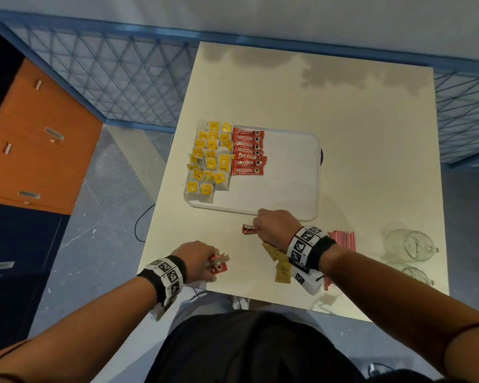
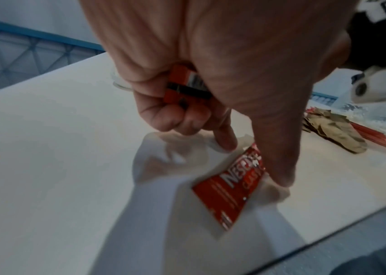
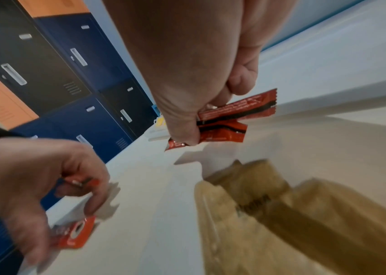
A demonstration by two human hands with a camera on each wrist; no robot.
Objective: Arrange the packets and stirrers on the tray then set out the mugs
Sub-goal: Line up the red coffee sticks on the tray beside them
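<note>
While each hand (image 1: 198, 261) (image 1: 277, 226) grips coffee sachets (image 1: 248, 228), the tray (image 1: 288, 172) lies beyond.

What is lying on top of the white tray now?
On the white tray: yellow tea bags at its left, a column of red coffee sachets beside them. What lies beneath the overlapping packets is hidden.
</note>
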